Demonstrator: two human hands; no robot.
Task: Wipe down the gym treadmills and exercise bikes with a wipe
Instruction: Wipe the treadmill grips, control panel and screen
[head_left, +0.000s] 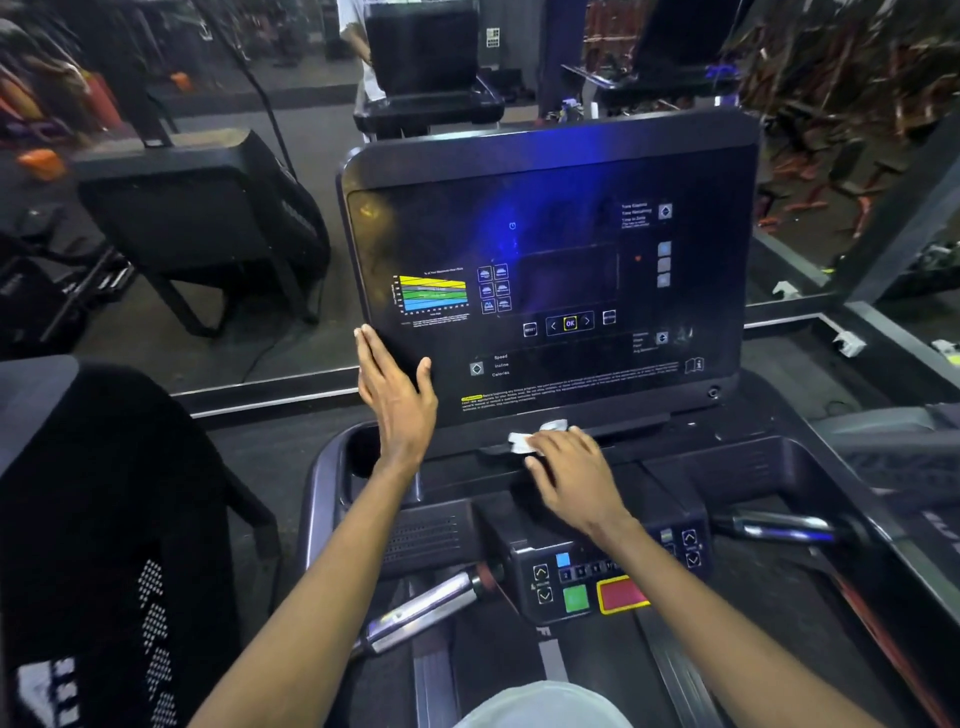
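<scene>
A black treadmill console fills the middle of the view, its panel showing a coloured chart and an OK button. My left hand lies flat with straight fingers against the panel's lower left corner. My right hand presses a crumpled white wipe onto the ledge just below the panel, fingers spread over it. Lower down sits the control block with a green and a red button.
Silver grip handles stick out on both sides of the control block. A cup recess lies at the tray's left. Other black machines stand to the left and behind. A person stands at the far back.
</scene>
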